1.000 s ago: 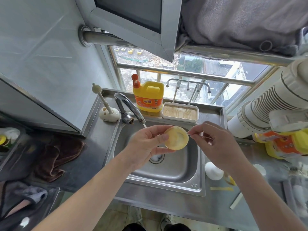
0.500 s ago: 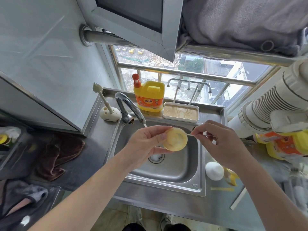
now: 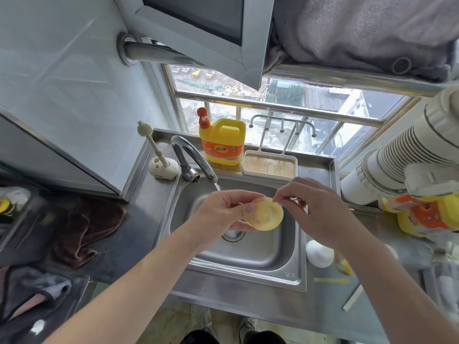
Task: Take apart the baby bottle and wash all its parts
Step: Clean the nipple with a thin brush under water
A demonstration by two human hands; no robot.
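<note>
Over the steel sink [image 3: 296, 274] my left hand [image 3: 223, 216] grips a round pale-yellow bottle part [image 3: 266, 217], thumb across its left side. My right hand [image 3: 313, 209] pinches the part's upper right edge with thumb and forefinger. A thin stream runs from the tap [image 3: 196, 160] just behind my left hand. On the counter to the right stand a white dome-shaped cap [image 3: 320, 254] and a yellow piece [image 3: 344, 265], partly hidden by my right forearm.
A yellow detergent jug [image 3: 223, 142], a bottle brush in its holder [image 3: 159, 160] and a wood-bottomed drying rack [image 3: 270, 165] line the back ledge. A brown cloth [image 3: 84, 227] lies on the left counter. A second detergent jug [image 3: 422, 214] and a ribbed duct [image 3: 402, 160] crowd the right.
My right hand has closed in from beside the yellow part onto its upper edge. My left hand and the part have shifted slightly right and down.
</note>
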